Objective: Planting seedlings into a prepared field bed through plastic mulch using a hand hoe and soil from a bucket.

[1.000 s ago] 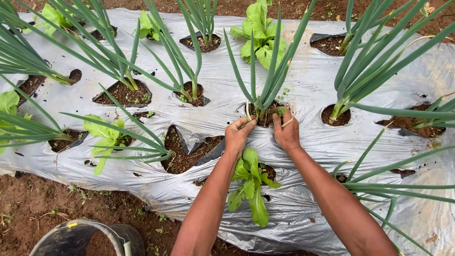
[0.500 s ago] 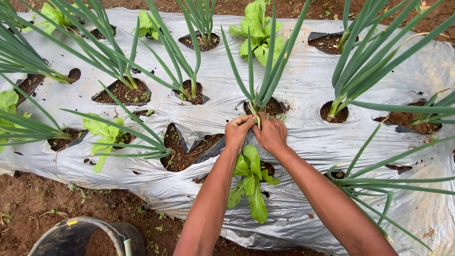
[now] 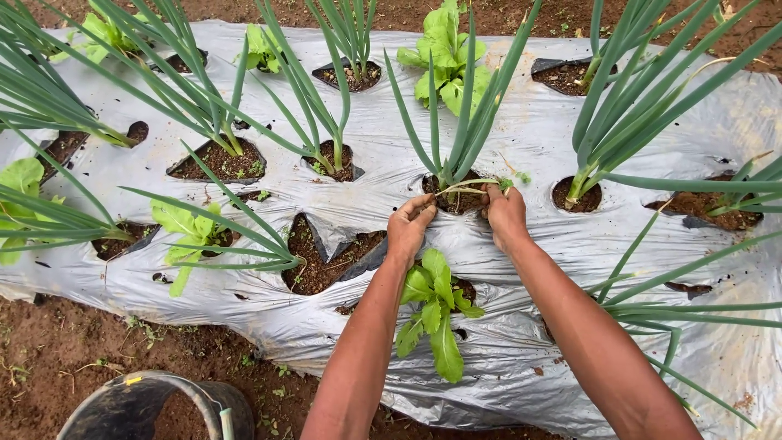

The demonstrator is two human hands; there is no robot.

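Both hands have closed in since a second ago: left hand [image 3: 410, 226] and right hand [image 3: 505, 213] now pinch at the green onion [image 3: 456, 138] base in its plastic mulch [image 3: 521, 138] hole. Looks like weeding or thinning; next comes a gentle pull, sparing the lettuce seedling [image 3: 433, 305].

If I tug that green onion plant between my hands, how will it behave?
The green onion plant has long, thin, upright leaves, so they would probably bend or crease easily. It looks light, yet rooted in the soil hole, so it may resist. Both the left hand and right hand sit at its base.
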